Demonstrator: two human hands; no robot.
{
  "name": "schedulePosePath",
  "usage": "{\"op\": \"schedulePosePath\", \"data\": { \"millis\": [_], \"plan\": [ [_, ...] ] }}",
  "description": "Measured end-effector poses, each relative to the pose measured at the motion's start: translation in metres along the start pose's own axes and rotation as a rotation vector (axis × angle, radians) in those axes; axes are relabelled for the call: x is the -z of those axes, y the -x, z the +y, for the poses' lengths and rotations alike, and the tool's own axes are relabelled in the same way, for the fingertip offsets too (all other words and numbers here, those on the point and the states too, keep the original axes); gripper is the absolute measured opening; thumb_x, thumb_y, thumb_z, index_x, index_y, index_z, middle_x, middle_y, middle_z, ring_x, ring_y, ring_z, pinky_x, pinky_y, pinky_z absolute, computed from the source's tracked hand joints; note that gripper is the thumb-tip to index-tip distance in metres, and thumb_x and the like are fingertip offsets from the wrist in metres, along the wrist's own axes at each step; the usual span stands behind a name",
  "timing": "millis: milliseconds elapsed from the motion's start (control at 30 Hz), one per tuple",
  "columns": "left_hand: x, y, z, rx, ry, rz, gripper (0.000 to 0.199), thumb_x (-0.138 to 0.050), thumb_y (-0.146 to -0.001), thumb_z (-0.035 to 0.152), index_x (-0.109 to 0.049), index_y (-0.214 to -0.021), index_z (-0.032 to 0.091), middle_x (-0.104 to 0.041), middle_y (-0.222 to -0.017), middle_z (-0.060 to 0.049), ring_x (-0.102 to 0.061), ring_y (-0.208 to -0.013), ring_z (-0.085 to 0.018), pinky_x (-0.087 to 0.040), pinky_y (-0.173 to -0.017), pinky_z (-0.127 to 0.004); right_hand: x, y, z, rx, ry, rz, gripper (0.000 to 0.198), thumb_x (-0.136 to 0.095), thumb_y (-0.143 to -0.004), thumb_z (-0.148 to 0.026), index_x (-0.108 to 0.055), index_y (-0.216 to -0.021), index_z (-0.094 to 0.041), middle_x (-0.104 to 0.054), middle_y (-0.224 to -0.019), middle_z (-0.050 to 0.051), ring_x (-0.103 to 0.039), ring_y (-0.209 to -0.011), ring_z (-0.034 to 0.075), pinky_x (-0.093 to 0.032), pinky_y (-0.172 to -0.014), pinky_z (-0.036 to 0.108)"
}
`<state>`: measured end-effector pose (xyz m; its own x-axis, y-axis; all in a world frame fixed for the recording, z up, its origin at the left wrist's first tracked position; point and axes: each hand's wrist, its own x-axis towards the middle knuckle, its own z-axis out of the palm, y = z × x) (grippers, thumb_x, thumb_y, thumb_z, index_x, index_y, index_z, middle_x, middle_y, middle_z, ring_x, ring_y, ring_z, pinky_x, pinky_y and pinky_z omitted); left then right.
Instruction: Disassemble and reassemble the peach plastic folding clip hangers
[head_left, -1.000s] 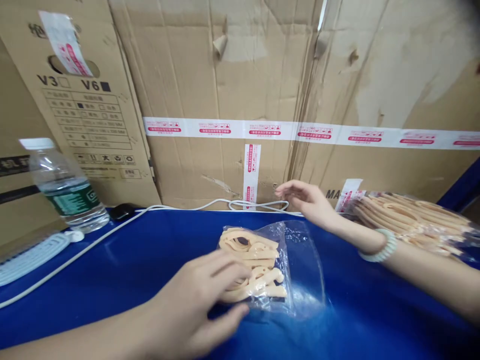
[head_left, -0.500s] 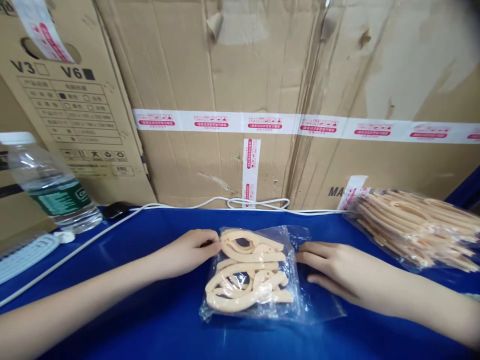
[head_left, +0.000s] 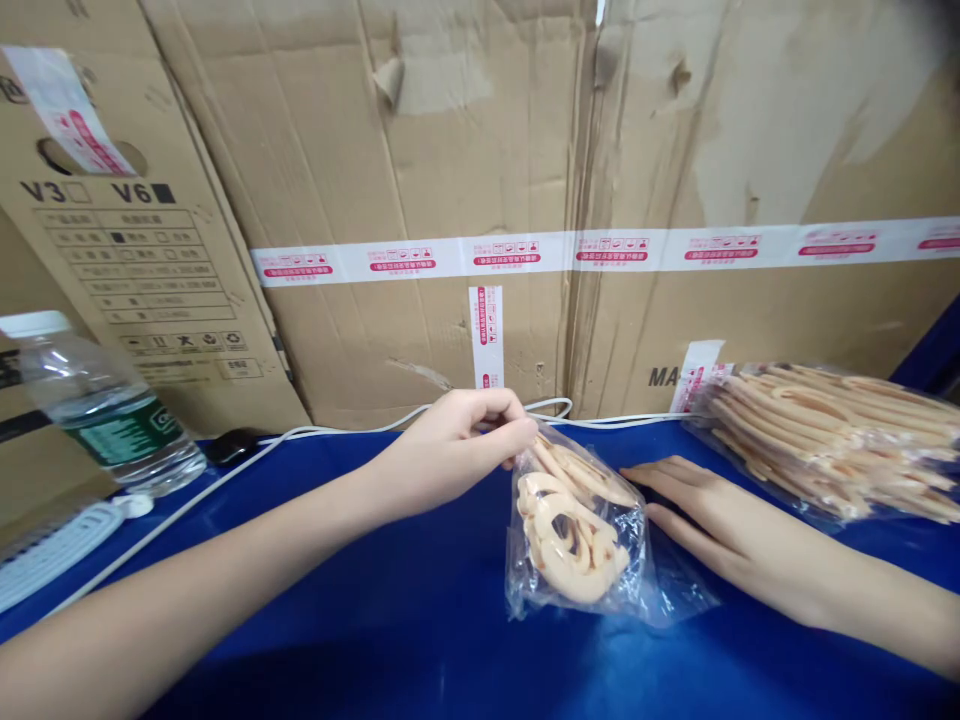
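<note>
A clear plastic bag holds several pale, beige curved pieces with looped shapes; what they are I cannot tell. My left hand pinches the bag's upper left corner and tilts that side up. Beside the bag's right edge, my right hand has its fingers stretched out, with the fingertips at the plastic. Whether they press on it is unclear.
A larger bag of similar pieces lies at the right. Cardboard boxes stand behind the blue surface. At the left are a water bottle, a pale hairbrush, a black object and a white cable.
My left hand has moved right and up, lifting the bag's left side, and the pieces inside have shifted together. My right hand stays at the bag's right edge. The view has shifted slightly.
</note>
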<state>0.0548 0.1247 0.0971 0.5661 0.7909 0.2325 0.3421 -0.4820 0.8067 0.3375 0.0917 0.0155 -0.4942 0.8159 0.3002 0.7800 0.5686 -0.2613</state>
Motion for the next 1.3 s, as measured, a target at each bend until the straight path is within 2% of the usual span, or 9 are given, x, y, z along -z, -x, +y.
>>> {"op": "schedulePosePath", "data": {
  "millis": [267,367,467,567,800,967,1067,1200,1300],
  "plan": [
    [-0.001,-0.014,0.019,-0.123,-0.085,0.135,0.021,-0.054,-0.088,0.028,-0.058,-0.073,0.014,-0.059,-0.071,0.0,-0.055,-0.067,-0.013,-0.041,-0.062,-0.024,-0.018,0.009,0.005,-0.147,-0.065,0.124,0.062,-0.031,-0.099,-0.055,-0.046,-0.141,-0.012,-0.049,-0.144,0.017,-0.045,-0.134,0.032,-0.037,-0.112,0.055],
    [-0.001,-0.013,0.025,-0.139,-0.081,0.183,0.021,-0.054,-0.087,0.026,-0.056,-0.07,0.015,-0.056,-0.069,0.001,-0.052,-0.067,-0.012,-0.041,-0.062,-0.024,-0.025,0.012,0.003,-0.155,-0.017,0.122,0.065,-0.031,-0.099,-0.056,-0.04,-0.147,-0.014,-0.043,-0.149,0.018,-0.041,-0.137,0.034,-0.036,-0.111,0.058],
    [-0.001,-0.008,0.03,-0.179,-0.115,0.157,0.021,-0.053,-0.088,0.026,-0.055,-0.07,0.015,-0.054,-0.07,0.001,-0.05,-0.066,-0.012,-0.039,-0.06,-0.023,-0.029,0.015,0.001,-0.131,0.039,0.08,0.067,-0.03,-0.099,-0.055,-0.032,-0.151,-0.013,-0.041,-0.15,0.019,-0.039,-0.138,0.035,-0.038,-0.109,0.06],
    [0.001,-0.006,0.031,-0.17,-0.107,0.245,0.022,-0.052,-0.088,0.027,-0.054,-0.07,0.015,-0.054,-0.07,0.001,-0.05,-0.066,-0.012,-0.039,-0.06,-0.023,-0.032,0.015,0.002,-0.124,0.086,0.076,0.068,-0.03,-0.099,-0.054,-0.027,-0.154,-0.015,-0.039,-0.151,0.018,-0.036,-0.14,0.036,-0.038,-0.108,0.061],
    [0.013,-0.004,0.027,-0.179,-0.058,0.277,0.022,-0.055,-0.088,0.03,-0.059,-0.073,0.015,-0.066,-0.084,-0.002,-0.059,-0.075,-0.014,-0.045,-0.067,-0.023,-0.031,0.015,-0.001,-0.149,0.131,-0.009,0.067,-0.029,-0.098,-0.055,-0.032,-0.152,-0.016,-0.036,-0.154,0.015,-0.03,-0.142,0.036,-0.029,-0.111,0.066],
    [0.029,0.005,0.026,-0.144,-0.039,0.27,0.021,-0.06,-0.088,0.034,-0.065,-0.079,0.015,-0.071,-0.095,-0.005,-0.067,-0.086,-0.019,-0.052,-0.075,-0.027,-0.028,0.015,-0.003,-0.14,0.14,-0.002,0.064,-0.027,-0.099,-0.054,-0.034,-0.151,-0.017,-0.037,-0.153,0.015,-0.03,-0.142,0.036,-0.026,-0.11,0.069],
    [0.038,0.013,0.026,-0.103,-0.047,0.361,0.022,-0.063,-0.086,0.037,-0.067,-0.08,0.016,-0.073,-0.092,-0.006,-0.069,-0.084,-0.021,-0.055,-0.073,-0.028,-0.031,0.015,-0.001,-0.13,0.146,0.02,0.063,-0.03,-0.098,-0.053,-0.035,-0.151,-0.019,-0.039,-0.152,0.014,-0.031,-0.141,0.037,-0.027,-0.109,0.069],
    [0.046,0.021,0.028,-0.093,-0.068,0.385,0.02,-0.063,-0.087,0.035,-0.071,-0.082,0.017,-0.074,-0.099,-0.006,-0.07,-0.091,-0.021,-0.056,-0.078,-0.028,-0.038,0.018,0.006,-0.096,0.162,0.053,0.06,-0.032,-0.099,-0.05,-0.032,-0.152,-0.022,-0.037,-0.153,0.013,-0.031,-0.142,0.036,-0.026,-0.11,0.068],
    [0.058,0.027,0.025,-0.085,0.012,0.507,0.018,-0.064,-0.087,0.03,-0.069,-0.076,0.016,-0.075,-0.096,-0.006,-0.07,-0.09,-0.018,-0.054,-0.082,-0.027,-0.042,0.021,0.01,-0.068,0.179,0.084,0.058,-0.032,-0.1,-0.047,-0.029,-0.153,-0.025,-0.036,-0.154,0.011,-0.03,-0.142,0.035,-0.026,-0.11,0.069]
  ]
}}
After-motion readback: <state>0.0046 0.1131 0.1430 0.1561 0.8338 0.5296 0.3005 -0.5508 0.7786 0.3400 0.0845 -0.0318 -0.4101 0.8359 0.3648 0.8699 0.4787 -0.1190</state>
